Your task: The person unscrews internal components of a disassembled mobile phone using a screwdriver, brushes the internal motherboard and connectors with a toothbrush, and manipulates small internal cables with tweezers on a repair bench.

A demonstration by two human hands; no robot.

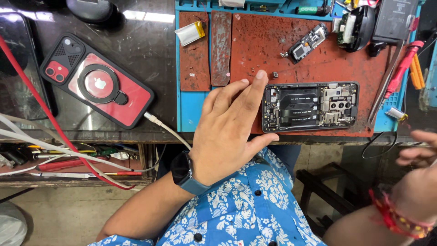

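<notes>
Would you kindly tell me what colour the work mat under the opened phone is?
Rusty red-brown work mat with a blue border, head view.

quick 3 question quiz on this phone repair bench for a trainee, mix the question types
1. True or false: the left hand rests flat beside the opened phone.
2. Multiple choice: the red-cased phone lies on A) the repair mat, B) the dark bench top to the left of the mat, C) the floor.
3. Fill in: the loose silver battery lies near the mat's far ____ corner.

Key: 1 true; 2 B; 3 left. The right hand hangs off the bench edge, holding nothing visible, and the repair mat is blue with rust-red pads.
</notes>
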